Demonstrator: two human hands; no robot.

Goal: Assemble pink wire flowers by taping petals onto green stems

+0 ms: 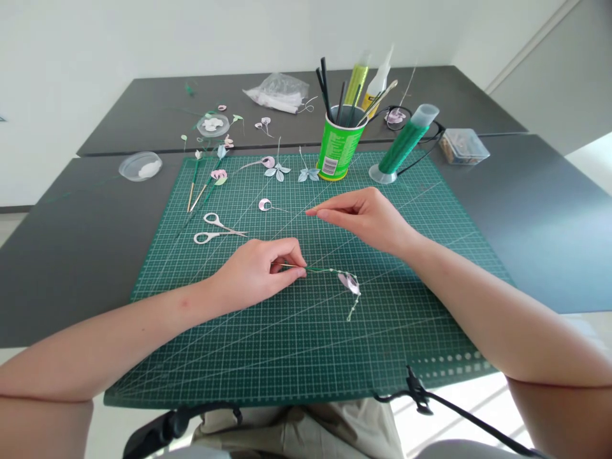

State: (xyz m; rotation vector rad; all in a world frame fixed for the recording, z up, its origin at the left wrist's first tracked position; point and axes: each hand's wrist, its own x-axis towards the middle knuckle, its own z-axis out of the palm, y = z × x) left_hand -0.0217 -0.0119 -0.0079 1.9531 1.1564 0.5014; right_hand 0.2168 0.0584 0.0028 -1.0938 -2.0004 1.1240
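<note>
My left hand (261, 271) pinches a thin green wire stem (319, 270) low over the green cutting mat (296, 344). The stem ends to the right in a pale pink petal (349, 282) with a short beaded strand (354, 309) hanging from it. My right hand (366, 217) hovers above and behind, thumb and forefinger pinched together, pointing left; whatever is between them is too fine to name. A loose pink petal on wire (264, 204) lies on the mat beyond my left hand.
White-handled scissors (215, 229) lie left on the mat. A green cup of tools (339, 143), a green wire spool (404, 145), finished petal stems (205, 178), small dishes (140, 166) and a clear box (463, 146) stand behind. A black cable (454, 411) crosses the near edge.
</note>
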